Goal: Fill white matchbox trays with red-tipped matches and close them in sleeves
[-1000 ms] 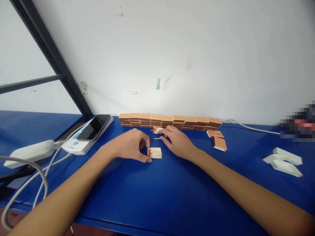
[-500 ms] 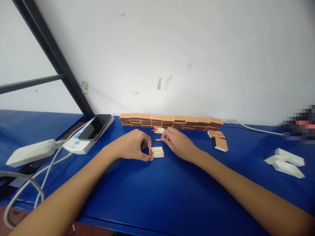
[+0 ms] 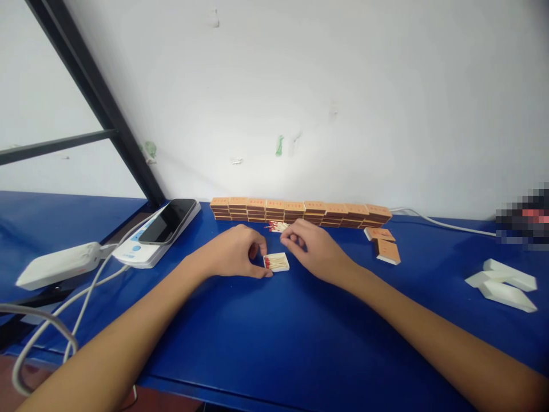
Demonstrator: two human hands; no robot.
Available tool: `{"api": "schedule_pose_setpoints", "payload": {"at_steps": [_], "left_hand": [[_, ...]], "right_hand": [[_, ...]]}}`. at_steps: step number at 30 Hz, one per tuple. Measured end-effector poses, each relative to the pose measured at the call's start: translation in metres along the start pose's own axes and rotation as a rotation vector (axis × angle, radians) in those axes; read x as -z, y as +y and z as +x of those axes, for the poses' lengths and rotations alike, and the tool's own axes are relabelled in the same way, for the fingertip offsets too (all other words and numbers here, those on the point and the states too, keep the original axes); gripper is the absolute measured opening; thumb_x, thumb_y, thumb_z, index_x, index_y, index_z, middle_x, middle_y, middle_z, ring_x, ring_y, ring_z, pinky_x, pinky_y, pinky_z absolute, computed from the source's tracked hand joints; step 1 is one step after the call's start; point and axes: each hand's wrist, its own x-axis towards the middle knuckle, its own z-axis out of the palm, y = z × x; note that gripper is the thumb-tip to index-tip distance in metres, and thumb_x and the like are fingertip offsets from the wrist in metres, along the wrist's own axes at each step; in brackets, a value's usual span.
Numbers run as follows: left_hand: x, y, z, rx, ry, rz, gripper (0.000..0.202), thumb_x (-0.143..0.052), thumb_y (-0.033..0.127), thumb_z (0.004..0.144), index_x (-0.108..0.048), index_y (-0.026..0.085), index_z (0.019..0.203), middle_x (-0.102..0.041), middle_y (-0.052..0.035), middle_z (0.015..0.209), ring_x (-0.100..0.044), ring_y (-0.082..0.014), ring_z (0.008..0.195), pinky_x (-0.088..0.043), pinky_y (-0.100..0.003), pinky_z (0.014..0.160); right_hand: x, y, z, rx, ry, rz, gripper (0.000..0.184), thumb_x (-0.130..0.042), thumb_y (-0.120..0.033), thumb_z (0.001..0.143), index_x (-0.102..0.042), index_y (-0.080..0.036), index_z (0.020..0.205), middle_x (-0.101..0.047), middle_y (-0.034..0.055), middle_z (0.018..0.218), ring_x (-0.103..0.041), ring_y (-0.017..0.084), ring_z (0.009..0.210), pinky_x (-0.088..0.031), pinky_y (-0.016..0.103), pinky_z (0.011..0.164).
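An open white matchbox tray (image 3: 277, 262) with red-tipped matches lies on the blue table (image 3: 274, 337). My left hand (image 3: 235, 253) is curled round the tray's left end, thumb and fingers touching it. My right hand (image 3: 315, 249) hovers just right of and behind the tray. Its fingertips are pinched together over the tray's far edge, and what they hold is hidden. A small pile of loose matches (image 3: 278, 226) lies just behind the hands.
A long low wall of stacked orange matchboxes (image 3: 326, 212) runs along the white wall. Two loose matchboxes (image 3: 387, 252) lie to the right, white empty trays (image 3: 504, 284) further right. A phone (image 3: 167, 221) on a white device, a white adapter (image 3: 55, 266) and cables sit left.
My right hand, which pinched a single match behind the tray, has drawn it in over the tray; the match no longer shows. My left hand stays on the tray.
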Motion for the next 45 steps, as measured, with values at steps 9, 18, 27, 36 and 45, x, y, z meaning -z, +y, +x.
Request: {"api": "schedule_pose_setpoints", "payload": {"at_steps": [9, 18, 27, 36, 45], "left_hand": [[-0.002, 0.003, 0.001, -0.014, 0.005, -0.004, 0.036, -0.088, 0.046, 0.072, -0.078, 0.018, 0.091, -0.069, -0.001, 0.075, -0.06, -0.0141, 0.063, -0.04, -0.027, 0.057], [-0.001, 0.004, 0.001, -0.011, 0.001, -0.003, 0.037, -0.088, 0.046, 0.072, -0.078, 0.019, 0.094, -0.069, -0.0003, 0.075, -0.061, -0.014, 0.064, -0.04, -0.027, 0.057], [-0.002, 0.009, 0.001, -0.024, -0.004, -0.003, 0.034, -0.088, 0.043, 0.073, -0.078, 0.018, 0.094, -0.07, -0.0009, 0.077, -0.062, -0.0145, 0.066, -0.042, -0.028, 0.059], [-0.004, 0.01, 0.001, -0.028, 0.003, -0.006, 0.035, -0.088, 0.042, 0.073, -0.078, 0.018, 0.097, -0.07, -0.0003, 0.078, -0.062, -0.0144, 0.067, -0.043, -0.028, 0.06], [-0.003, 0.011, 0.0, -0.024, -0.002, -0.01, 0.033, -0.088, 0.04, 0.072, -0.079, 0.019, 0.095, -0.072, -0.0016, 0.079, -0.063, -0.0153, 0.068, -0.044, -0.029, 0.061]], "right_hand": [[-0.012, 0.039, 0.012, -0.061, 0.068, -0.139, 0.013, -0.063, -0.023, 0.098, -0.063, -0.021, 0.085, -0.063, 0.0046, 0.09, -0.059, 0.02, 0.083, -0.046, 0.034, 0.074], [0.002, 0.029, -0.002, -0.008, -0.01, -0.171, 0.013, -0.053, -0.023, 0.103, -0.059, -0.021, 0.092, -0.06, 0.0062, 0.096, -0.061, 0.021, 0.086, -0.048, 0.034, 0.076], [0.024, 0.008, -0.021, -0.012, -0.201, -0.012, 0.015, -0.054, -0.032, 0.105, -0.062, -0.024, 0.095, -0.062, 0.0035, 0.093, -0.058, 0.017, 0.076, -0.047, 0.031, 0.068], [0.018, 0.001, -0.016, -0.021, -0.099, -0.011, 0.014, -0.059, -0.025, 0.101, -0.068, -0.023, 0.09, -0.06, 0.0021, 0.087, -0.056, 0.016, 0.073, -0.044, 0.031, 0.068], [-0.002, 0.026, 0.001, -0.138, -0.058, -0.161, 0.014, -0.063, -0.022, 0.098, -0.066, -0.02, 0.085, -0.062, 0.0035, 0.088, -0.06, 0.019, 0.08, -0.042, 0.033, 0.071]]}}
